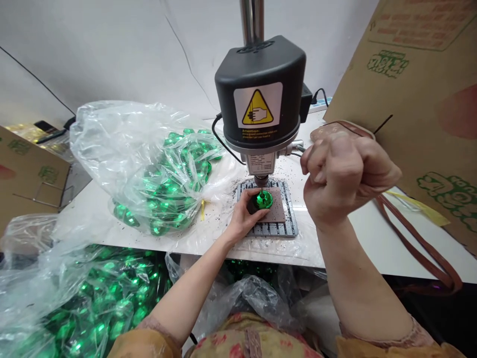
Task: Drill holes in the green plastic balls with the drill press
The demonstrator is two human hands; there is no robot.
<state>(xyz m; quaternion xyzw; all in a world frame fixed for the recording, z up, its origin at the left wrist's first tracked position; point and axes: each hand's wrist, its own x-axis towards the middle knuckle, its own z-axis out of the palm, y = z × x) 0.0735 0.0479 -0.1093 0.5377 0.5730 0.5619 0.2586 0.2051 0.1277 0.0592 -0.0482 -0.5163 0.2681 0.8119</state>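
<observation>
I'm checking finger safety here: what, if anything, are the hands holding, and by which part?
The left hand holds a shiny green piece by its left side. The right hand is curled shut; whether it grips anything cannot be told.

Brown carton [413, 114] on my right, another carton [26, 174] at far left.
On my feed I see a pale wall [126, 49] behind, a power strip [318, 106] at the back, and a yellow strip [428, 210] beside the right-hand carton.
</observation>
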